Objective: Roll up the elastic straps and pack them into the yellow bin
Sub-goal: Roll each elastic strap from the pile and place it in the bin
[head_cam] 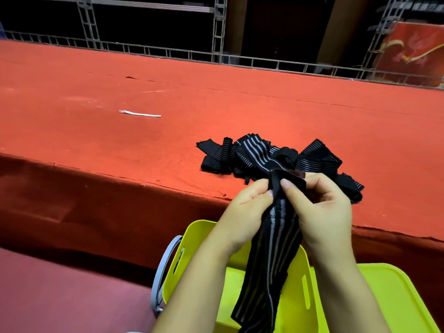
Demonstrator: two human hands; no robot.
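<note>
A black elastic strap (pixel 271 265) with grey stripes hangs from both my hands down over the yellow bin (pixel 192 239). My left hand (pixel 245 210) pinches its top end from the left. My right hand (pixel 322 212) grips the same end from the right, thumb pressed on the fabric. Behind my hands a loose pile of black striped straps (pixel 254 155) lies on the red table near its front edge. The bin stands below the table edge, in front of me; my arms and the strap hide part of its inside.
The red cloth-covered table (pixel 168 92) stretches wide. A thin white strip (pixel 140 113) lies on it at the left. A grey handle (pixel 163 267) hangs at the bin's left side. A yellow lid (pixel 396 299) lies to the bin's right. Metal truss frames (pixel 218 30) stand behind the table.
</note>
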